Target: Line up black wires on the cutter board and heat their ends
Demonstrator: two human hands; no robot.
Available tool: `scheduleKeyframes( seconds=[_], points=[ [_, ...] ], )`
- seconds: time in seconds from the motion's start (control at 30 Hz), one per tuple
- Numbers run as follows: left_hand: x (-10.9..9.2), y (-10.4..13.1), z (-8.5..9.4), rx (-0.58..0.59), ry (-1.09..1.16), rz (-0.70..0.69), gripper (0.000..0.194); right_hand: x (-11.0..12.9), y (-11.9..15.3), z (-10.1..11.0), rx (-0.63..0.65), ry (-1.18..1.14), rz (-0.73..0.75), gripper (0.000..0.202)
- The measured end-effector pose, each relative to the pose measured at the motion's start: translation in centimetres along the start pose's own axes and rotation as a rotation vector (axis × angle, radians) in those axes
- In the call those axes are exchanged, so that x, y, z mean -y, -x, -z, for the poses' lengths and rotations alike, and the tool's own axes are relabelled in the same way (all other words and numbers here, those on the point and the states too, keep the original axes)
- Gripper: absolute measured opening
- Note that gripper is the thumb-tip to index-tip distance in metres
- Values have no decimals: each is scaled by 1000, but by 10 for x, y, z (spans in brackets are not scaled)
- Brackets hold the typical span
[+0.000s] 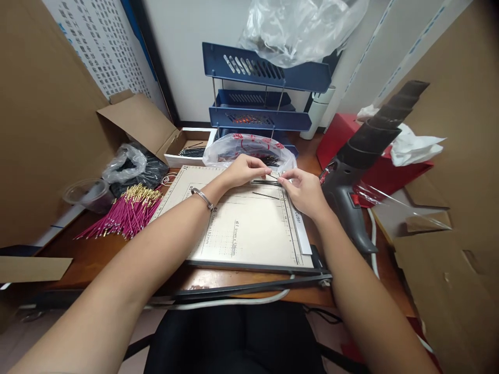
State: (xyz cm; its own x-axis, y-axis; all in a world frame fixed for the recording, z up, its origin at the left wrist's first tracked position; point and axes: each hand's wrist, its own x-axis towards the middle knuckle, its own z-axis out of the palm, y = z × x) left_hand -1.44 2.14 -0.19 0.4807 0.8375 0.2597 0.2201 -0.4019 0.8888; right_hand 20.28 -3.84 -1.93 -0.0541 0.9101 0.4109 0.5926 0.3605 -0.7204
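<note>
Both hands meet over the far right part of a cream paper cutter board (249,228). My left hand (247,170) pinches one end of a thin dark piece (272,176). Its other end is between the closed fingertips of my right hand (300,187). Just below them, several thin black pieces (263,182) lie side by side, and one more black piece (265,196) rests apart on the board. Behind my hands sits a clear plastic bag (249,148) with red print and dark pieces inside.
A pile of magenta wires with gold tips (130,210) lies left, near a plastic cup (88,195) and open carton (140,122). Blue tray rack (261,117) stands behind. A heat gun (351,182) and red box (405,176) are right; the cutter's arm (249,285) runs along the front.
</note>
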Motion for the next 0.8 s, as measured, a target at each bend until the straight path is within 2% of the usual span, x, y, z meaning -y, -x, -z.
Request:
scheduleKeyframes(
  seconds=[0.27,0.8],
  points=[
    [0,0,3,19,-49,-13,45,-4,-4,-1,5,-120,-11,25],
    [3,-1,9,60,62,-12,40,-2,-3,1,94,-193,-30,30]
  ],
)
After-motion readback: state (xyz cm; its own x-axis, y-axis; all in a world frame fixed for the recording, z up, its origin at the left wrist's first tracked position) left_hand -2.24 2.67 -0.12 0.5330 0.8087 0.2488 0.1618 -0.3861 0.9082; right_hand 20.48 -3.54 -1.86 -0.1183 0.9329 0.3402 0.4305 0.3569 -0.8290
